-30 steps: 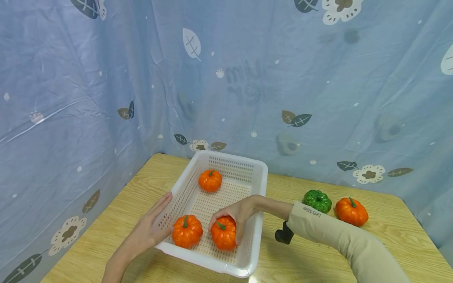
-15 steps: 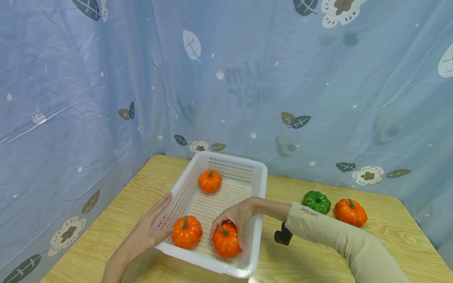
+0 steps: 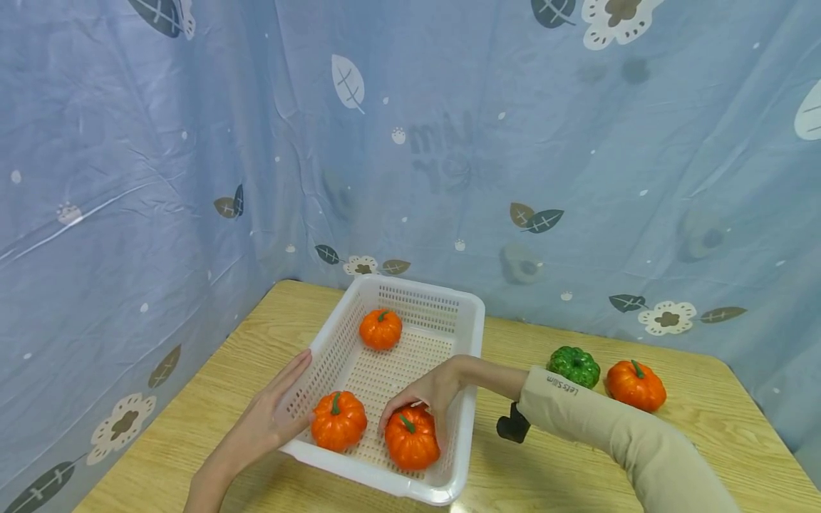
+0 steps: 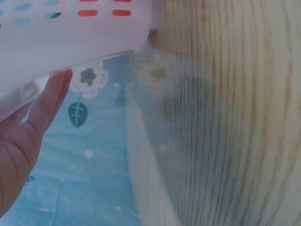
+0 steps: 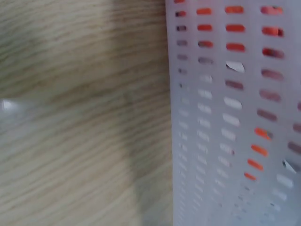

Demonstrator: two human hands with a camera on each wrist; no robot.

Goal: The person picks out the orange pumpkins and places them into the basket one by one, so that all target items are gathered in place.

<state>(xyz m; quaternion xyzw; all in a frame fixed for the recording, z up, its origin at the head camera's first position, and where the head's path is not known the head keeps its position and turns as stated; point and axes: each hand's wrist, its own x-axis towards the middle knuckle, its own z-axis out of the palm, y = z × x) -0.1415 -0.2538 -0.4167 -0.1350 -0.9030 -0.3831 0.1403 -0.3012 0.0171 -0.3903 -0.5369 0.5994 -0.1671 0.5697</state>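
In the head view a white perforated plastic basket [image 3: 385, 487] stands on the table. My left hand [image 3: 266, 413] holds its left rim, fingers outside and thumb over the edge. In the left wrist view, the straight fingers [image 4: 51, 99] touch the rim from outside. Reaching inside, my right hand [image 3: 426, 395] grips an orange toy pumpkin [image 3: 412, 442] at the basket's near right corner. Beside it lies a second orange pumpkin [image 3: 338, 422], and a third [image 3: 381, 330] sits toward the far left. The basket wall [image 5: 235, 94] hides the right hand in the right wrist view.
On the wooden table [image 3: 526, 470], right of the basket, are a green pumpkin [image 3: 574, 365] and an orange one [image 3: 636, 385]. A small black object [image 3: 513, 427] shows beneath the right sleeve. Blue patterned curtains [image 3: 449, 142] hang behind and to the left.
The pumpkin in my right hand has shifted slightly toward me and to the right, inside the basket. My left hand and the basket have stayed almost where they were.
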